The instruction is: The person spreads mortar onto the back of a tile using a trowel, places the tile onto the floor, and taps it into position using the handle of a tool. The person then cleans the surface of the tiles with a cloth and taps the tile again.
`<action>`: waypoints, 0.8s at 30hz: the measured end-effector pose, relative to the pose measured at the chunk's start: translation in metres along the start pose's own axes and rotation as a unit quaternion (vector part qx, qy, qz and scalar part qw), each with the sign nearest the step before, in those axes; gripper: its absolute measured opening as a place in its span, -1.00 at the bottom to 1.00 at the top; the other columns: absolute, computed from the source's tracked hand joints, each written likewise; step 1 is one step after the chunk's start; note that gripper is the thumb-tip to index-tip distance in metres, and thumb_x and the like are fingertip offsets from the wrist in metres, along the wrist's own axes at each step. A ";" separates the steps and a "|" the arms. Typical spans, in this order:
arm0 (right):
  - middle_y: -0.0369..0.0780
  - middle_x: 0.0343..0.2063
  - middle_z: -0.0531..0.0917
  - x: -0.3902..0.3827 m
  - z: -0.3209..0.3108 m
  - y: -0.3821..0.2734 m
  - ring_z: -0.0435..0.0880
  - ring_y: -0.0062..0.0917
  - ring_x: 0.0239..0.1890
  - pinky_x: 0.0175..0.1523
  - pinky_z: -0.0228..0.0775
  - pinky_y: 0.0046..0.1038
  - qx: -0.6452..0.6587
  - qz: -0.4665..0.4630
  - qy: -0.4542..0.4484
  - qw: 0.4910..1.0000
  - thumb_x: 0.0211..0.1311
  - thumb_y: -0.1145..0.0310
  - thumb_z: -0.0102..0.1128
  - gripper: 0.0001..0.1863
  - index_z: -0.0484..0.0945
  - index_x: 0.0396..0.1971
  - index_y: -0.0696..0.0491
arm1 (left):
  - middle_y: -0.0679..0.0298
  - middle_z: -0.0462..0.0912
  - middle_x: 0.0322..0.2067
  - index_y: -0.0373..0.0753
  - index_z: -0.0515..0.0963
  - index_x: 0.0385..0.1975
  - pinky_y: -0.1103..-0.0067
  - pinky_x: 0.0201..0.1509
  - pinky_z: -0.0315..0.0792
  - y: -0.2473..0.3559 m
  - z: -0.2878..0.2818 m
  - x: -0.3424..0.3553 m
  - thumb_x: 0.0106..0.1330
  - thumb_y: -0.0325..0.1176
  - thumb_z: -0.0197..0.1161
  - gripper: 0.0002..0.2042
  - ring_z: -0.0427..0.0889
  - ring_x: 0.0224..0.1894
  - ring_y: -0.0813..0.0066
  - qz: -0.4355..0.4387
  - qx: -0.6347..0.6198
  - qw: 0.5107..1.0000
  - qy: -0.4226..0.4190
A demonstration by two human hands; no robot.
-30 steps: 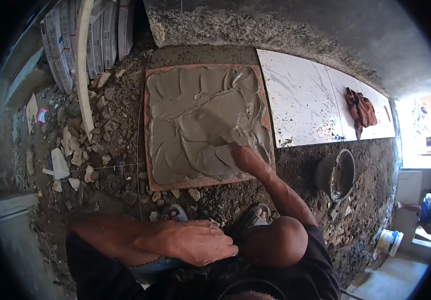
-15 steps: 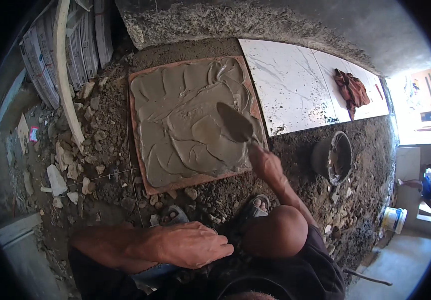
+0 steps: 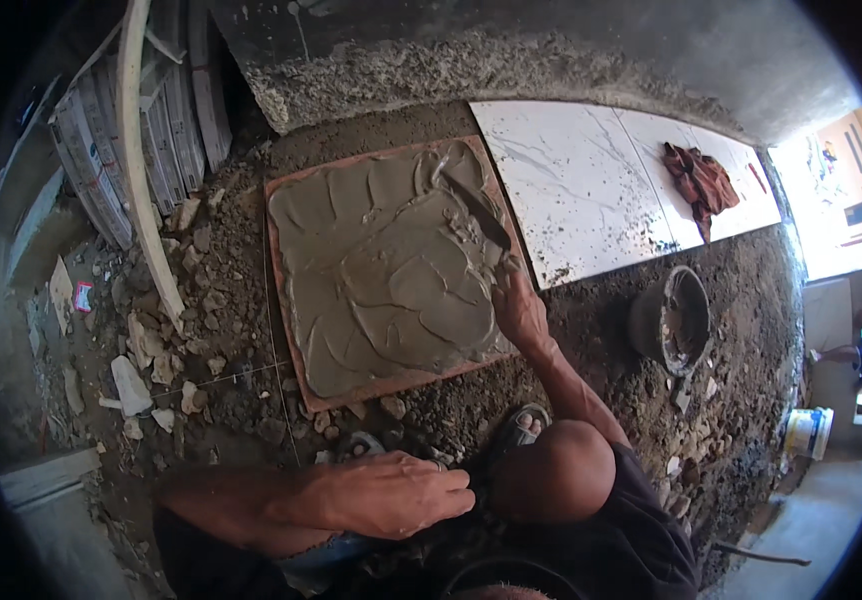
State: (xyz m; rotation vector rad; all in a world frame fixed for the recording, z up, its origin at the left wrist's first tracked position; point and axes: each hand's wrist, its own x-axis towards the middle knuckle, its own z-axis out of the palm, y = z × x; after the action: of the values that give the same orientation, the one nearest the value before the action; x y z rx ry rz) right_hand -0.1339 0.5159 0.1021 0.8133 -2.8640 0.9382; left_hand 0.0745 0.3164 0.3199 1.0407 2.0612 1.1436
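Observation:
My right hand is closed round the handle of a trowel. Its blade is tilted on edge over the mortar's right side, its tip pointing to the far edge. Wet grey mortar, ridged and swirled, covers most of a square tile, whose reddish rim shows around it. The tile lies on the dirt in front of my feet. Near my left knee, my left hand rests with its fingers bent together, apart from the mortar. No object shows in it, and its palm is hidden.
White marbled tiles lie to the right, with a brown cloth on them. A dark bucket stands on the dirt. Rubble, a leaning wooden strip and stacked boxes are left. A rough-based wall runs behind.
My right hand has moved slightly farther away, and the trowel has turned from flat onto its edge, nearer the mortar's right border. My left hand has stayed by the knee. The view has shifted slightly.

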 end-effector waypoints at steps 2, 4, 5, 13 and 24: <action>0.17 -0.20 0.55 0.002 -0.004 0.017 0.58 0.07 -0.29 -0.12 0.40 -0.05 0.034 0.062 -0.066 0.995 0.19 0.34 0.09 -0.51 0.24 0.09 0.17 | 0.12 0.42 -0.34 -0.27 0.38 -0.34 0.28 -0.29 0.48 0.008 -0.008 0.007 0.17 -0.50 0.06 -0.91 0.58 -0.27 0.09 0.020 -0.027 0.999 0.022; 0.11 -0.13 0.55 -0.014 -0.001 0.101 0.62 -0.09 -0.28 -0.09 0.41 -0.13 -0.110 -0.076 0.002 0.991 0.23 0.31 0.09 -0.49 0.23 0.12 0.18 | 0.13 0.41 -0.34 -0.26 0.39 -0.34 0.29 -0.29 0.47 0.005 -0.012 0.032 0.17 -0.51 0.06 -0.92 0.58 -0.27 0.10 0.053 -0.007 0.999 0.008; 0.02 -0.13 0.54 -0.020 0.003 0.098 0.58 -0.23 -0.24 -0.09 0.40 -0.20 -0.052 -0.039 -0.001 0.998 0.26 0.27 0.10 -0.51 0.24 0.12 0.15 | 0.14 0.41 -0.34 -0.24 0.39 -0.34 0.29 -0.29 0.47 0.002 -0.012 0.032 0.17 -0.51 0.07 -0.92 0.58 -0.27 0.11 0.026 0.001 0.999 0.023; -0.19 -0.25 0.52 -0.083 -0.179 0.018 0.52 -0.59 -0.34 -0.37 0.45 -0.52 0.349 0.260 0.159 0.886 0.30 0.24 0.15 -0.56 0.30 0.11 0.01 | 0.15 0.50 -0.40 -0.26 0.45 -0.31 0.35 -0.26 0.46 0.042 -0.042 0.041 0.17 -0.45 0.19 -0.87 0.58 -0.33 0.11 -0.057 -0.051 0.994 -0.079; -0.22 -0.39 0.62 -0.205 -0.317 0.199 0.56 -0.53 -0.51 -0.43 0.41 -0.45 0.056 0.466 0.103 0.877 0.21 0.31 0.16 -0.58 0.46 0.06 0.12 | 0.16 0.36 -0.46 -0.25 0.39 -0.38 0.35 -0.41 0.45 -0.009 -0.014 0.030 0.17 -0.48 0.17 -0.90 0.56 -0.43 0.16 0.004 0.004 0.998 0.063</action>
State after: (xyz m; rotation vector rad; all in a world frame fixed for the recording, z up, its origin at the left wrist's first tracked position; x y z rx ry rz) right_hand -0.0970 0.9249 0.2176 -0.7470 -2.9496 1.1262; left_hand 0.0445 0.3318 0.3158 1.0040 2.1622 1.2332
